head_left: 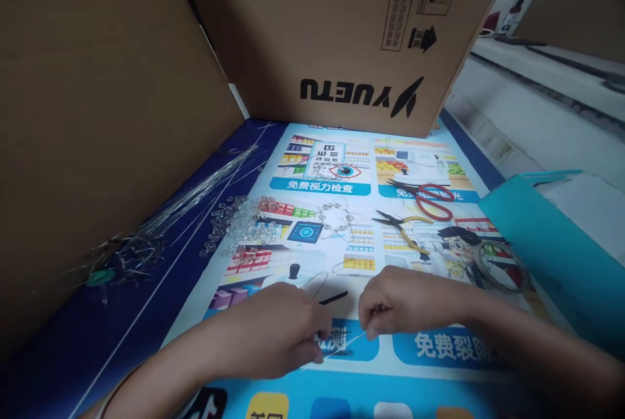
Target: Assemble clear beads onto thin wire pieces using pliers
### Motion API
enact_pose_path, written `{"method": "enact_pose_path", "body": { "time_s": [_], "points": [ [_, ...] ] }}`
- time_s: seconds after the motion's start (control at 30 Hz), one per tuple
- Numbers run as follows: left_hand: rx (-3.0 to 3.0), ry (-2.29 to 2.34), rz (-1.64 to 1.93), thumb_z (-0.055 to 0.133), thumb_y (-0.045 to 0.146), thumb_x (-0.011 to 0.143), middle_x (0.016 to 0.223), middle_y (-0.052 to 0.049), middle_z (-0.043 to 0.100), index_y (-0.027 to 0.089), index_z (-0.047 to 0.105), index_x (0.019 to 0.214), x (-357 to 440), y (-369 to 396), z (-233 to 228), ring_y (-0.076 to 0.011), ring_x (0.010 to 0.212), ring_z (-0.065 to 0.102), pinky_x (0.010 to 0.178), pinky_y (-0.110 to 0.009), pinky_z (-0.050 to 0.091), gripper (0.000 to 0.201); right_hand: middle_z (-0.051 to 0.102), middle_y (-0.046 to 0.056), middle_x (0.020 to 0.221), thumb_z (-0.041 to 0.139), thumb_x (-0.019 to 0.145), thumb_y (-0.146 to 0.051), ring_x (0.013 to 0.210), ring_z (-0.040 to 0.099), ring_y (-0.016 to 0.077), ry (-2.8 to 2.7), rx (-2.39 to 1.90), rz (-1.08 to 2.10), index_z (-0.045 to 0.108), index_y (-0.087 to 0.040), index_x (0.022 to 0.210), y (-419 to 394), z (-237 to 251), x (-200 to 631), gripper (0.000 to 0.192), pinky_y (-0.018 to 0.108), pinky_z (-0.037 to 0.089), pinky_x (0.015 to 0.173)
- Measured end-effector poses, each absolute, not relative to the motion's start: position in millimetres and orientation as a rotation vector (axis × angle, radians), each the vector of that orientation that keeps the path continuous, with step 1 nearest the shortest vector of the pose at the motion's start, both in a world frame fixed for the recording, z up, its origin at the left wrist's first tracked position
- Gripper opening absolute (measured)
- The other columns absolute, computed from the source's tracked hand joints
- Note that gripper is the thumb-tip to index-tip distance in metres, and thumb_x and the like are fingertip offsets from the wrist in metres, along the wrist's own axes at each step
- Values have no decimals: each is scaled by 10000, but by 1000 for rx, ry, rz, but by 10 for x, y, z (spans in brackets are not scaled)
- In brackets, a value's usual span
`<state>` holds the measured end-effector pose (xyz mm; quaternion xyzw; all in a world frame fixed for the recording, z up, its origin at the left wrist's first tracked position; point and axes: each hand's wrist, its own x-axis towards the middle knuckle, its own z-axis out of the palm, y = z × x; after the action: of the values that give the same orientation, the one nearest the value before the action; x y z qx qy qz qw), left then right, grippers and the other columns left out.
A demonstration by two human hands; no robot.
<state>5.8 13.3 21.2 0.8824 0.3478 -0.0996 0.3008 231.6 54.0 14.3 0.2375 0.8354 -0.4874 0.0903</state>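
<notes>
A thin, light-coloured strand [347, 343], perhaps wire, runs between my hands low over the printed sheet. My left hand [286, 331] has its fingers pinched on one end. My right hand [398, 302] is closed, thumb and fingertips pinching the other end. Beyond them lies a ring of clear beads [335, 216] with thin loops of wire around it. To its left spreads a loose pile of clear beads [244, 224]. Yellow-handled pliers [405, 231] and red-handled scissors [434, 201] rest past my right hand.
Tall cardboard panels [351, 35] stand at the left and back. A bundle of thin wires [205, 188] lies at left, near tangled clippings [131, 253]. Right of my right forearm are a roll of tape [500, 267] and a teal box [551, 230].
</notes>
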Motion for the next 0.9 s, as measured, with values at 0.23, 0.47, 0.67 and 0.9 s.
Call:
{"method": "enact_pose_path", "body": {
  "time_s": [0.23,0.47,0.67,0.9],
  "points": [
    [2300,925,-223,526,324,785,693,1,639,212,609,719,90,122,190,-164,658,583,538,-238,286,154,635,-8,745,589,763,-336,640,549,76,2502,702,-1415,646,-157,929,547,211,2350,251,166,356,544],
    [2269,911,-141,436,251,856,779,19,660,231,624,779,172,151,173,-144,714,594,587,-221,338,205,639,-4,819,519,823,-263,732,557,86,2678,811,-1355,645,-170,890,556,232,2331,171,179,370,634],
    [2577,1154,-158,458,65,778,798,-32,640,194,609,768,243,144,-31,-181,726,569,626,-274,364,198,614,16,760,478,820,-211,705,537,129,2826,887,-795,609,-171,719,434,155,2269,170,224,318,576],
    [2637,1168,1,405,58,810,715,-23,629,194,628,723,280,96,36,-171,711,531,677,-304,363,275,588,4,683,464,776,-159,574,482,126,2884,846,-492,563,-187,708,326,-16,2253,122,255,196,484]
  ]
}}
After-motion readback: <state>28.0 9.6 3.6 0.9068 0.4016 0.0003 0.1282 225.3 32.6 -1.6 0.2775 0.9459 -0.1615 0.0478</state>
